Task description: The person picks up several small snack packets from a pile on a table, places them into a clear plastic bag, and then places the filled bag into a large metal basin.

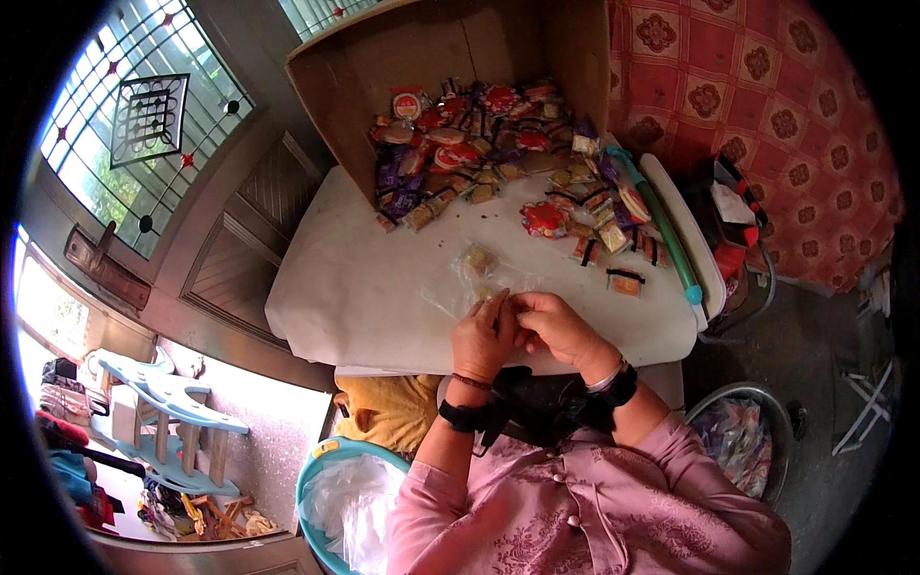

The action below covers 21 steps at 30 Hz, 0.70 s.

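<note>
Near the front edge of the white table (359,287), my two hands meet at the mouth of a clear plastic bag (449,287). My left hand (481,345) pinches the bag's edge with its fingertips. Right beside it, my right hand (564,334) has its fingers bent in on the same edge; the exact grip is partly hidden. Inside or under the film, a small wrapped snack (477,259) shows yellowish. Beyond lie many loose wrapped snacks (460,154), with red, purple and yellow packaging, spilling from a cardboard box (424,50) on its side.
A green tube (665,233) lies along the table's right edge. On the left below stands a turquoise basin (305,481) of clear plastic bags (352,503). At the lower right, a metal basin (780,445) holds packets. A metal door (237,215) borders the left side.
</note>
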Motion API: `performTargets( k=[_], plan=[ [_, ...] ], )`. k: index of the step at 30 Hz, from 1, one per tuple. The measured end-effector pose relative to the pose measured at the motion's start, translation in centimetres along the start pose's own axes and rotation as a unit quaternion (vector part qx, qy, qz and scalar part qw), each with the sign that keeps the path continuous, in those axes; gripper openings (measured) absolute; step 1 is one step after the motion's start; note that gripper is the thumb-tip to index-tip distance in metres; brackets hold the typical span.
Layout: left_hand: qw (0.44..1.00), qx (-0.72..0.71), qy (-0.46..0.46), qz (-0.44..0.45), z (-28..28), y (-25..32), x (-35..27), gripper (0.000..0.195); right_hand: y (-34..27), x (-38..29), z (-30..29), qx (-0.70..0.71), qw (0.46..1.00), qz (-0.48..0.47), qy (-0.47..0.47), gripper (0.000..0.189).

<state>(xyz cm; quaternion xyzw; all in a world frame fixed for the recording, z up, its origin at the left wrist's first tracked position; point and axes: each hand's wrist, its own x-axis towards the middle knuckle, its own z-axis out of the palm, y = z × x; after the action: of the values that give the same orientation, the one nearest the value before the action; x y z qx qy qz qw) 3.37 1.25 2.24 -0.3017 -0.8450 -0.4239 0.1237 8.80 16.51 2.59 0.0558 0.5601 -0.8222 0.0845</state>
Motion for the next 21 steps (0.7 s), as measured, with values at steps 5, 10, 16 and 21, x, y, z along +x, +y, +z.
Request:
performTargets(
  k=[5, 10, 16, 21],
  plan=[
    [1.0, -0.024, 0.011, 0.006, 0.5, -1.0, 0.0, 0.024, 0.5, 0.6, -0.3, 0.062, 0.997, 0.024, -0.034, 0.02],
    [0.993, -0.114, 0.001, -0.018, 0.6, -1.6, -0.1, 0.024, 0.6, 1.6, 0.0, 0.106, 0.993, 0.051, -0.03, 0.017],
    [0.983, -0.173, -0.006, -0.053, 1.1, -2.5, -0.2, 0.022, 1.7, 3.5, -0.7, 0.136, 0.987, 0.073, -0.046, 0.016],
    [0.968, -0.216, -0.039, -0.119, 1.1, -3.4, -0.3, 0.022, 2.1, 4.5, -0.4, 0.183, 0.978, 0.086, -0.058, 0.019]
  ],
)
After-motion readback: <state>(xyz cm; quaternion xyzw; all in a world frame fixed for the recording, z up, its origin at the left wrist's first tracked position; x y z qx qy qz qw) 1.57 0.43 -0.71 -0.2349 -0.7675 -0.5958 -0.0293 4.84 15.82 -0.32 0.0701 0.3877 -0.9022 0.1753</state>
